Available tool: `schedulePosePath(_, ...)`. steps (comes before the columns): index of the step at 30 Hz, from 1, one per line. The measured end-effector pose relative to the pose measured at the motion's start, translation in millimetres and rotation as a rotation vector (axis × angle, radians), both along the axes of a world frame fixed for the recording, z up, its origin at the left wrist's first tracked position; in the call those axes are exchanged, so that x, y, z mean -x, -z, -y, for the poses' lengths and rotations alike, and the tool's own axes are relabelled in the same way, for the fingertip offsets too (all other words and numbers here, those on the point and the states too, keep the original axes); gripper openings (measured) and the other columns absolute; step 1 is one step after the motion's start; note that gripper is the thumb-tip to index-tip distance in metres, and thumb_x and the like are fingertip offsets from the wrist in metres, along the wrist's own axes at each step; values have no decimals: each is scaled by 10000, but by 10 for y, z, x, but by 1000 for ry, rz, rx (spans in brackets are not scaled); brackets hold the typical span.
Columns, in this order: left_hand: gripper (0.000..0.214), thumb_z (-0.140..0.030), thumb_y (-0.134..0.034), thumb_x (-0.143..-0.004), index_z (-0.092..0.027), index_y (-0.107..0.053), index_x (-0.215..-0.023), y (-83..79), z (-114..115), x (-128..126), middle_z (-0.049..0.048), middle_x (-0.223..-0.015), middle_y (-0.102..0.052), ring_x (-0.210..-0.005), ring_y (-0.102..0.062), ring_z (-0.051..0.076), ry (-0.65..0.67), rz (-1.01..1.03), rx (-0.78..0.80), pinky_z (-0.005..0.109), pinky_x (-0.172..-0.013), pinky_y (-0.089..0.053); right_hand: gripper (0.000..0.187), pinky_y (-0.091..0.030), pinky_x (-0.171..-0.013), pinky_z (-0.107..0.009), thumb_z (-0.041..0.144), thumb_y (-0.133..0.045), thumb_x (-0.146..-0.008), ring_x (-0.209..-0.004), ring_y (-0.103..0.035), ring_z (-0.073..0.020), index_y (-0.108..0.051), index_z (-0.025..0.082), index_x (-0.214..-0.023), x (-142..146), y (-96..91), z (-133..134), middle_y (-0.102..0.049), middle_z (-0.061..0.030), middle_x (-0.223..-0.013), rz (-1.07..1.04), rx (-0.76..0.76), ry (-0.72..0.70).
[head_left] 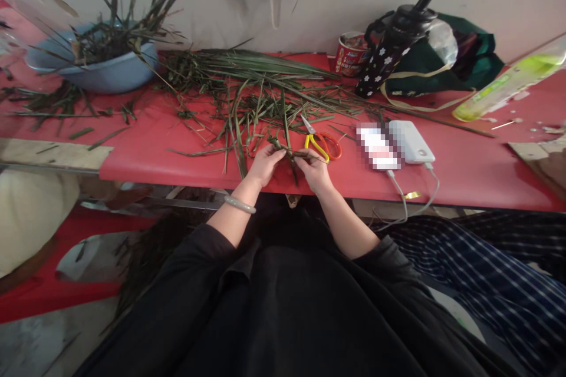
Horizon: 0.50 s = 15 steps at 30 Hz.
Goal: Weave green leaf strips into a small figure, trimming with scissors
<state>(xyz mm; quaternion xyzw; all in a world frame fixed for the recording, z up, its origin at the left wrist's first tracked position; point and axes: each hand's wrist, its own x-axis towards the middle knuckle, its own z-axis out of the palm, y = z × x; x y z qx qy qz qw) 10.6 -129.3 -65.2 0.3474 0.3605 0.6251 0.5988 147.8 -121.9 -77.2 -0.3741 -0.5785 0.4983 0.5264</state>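
- A red table (177, 153) stood against a pale wall, littered with loose green leaves (247, 79).
- At its near edge, the left hand (264, 166) and right hand (315, 171) each kept a closed grip on a folded leaf strip (289, 153), held between them just over the table.
- Yellow-handled scissors (321, 142) lay just beside the right hand, a power bank (411, 141) farther right, and a blue basin (101, 68) far left.
- Likely risks: the thin strip might split or slip under uneven pinching, and the nearby scissors could nick the knuckles.
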Motion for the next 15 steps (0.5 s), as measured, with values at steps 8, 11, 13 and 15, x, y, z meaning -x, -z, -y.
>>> schedulePosePath(8,152,-177,-665,-596,-158,-624,-741,-27,11,25,-21,-688,-619,-662,-559,88,55,18,69,235,-691,-428,160,-460,-776,-303,305,-577,-701,-776,-578,-142,-613,182,-797,5,22,-40,-624,-17,-804,-3,10,41)
schedulePosePath(11,164,-164,-673,-581,-154,-629,-739,-40,16,32,-18,-690,-621,-661,-565,88,44,48,100,241,-691,-433,150,-460,-774,-302,296,-576,-698,-776,-578,-142,-616,186,-792,-3,15,-48,-617,-16,-812,0,10,58)
schedulePosePath(13,174,-163,-671,-581,-153,-631,-750,-38,12,33,-18,-698,-619,-670,-567,88,47,52,99,238,-681,-434,136,-462,-769,-297,274,-578,-691,-763,-576,-134,-611,193,-796,-7,8,-44,-611,-6,-795,1,4,62)
schedulePosePath(15,176,-172,-665,-589,-154,-629,-760,-33,4,32,-17,-714,-620,-690,-572,95,54,43,93,243,-683,-438,126,-464,-764,-294,261,-571,-691,-754,-575,-130,-607,197,-795,-6,6,-39,-610,-1,-779,12,3,60)
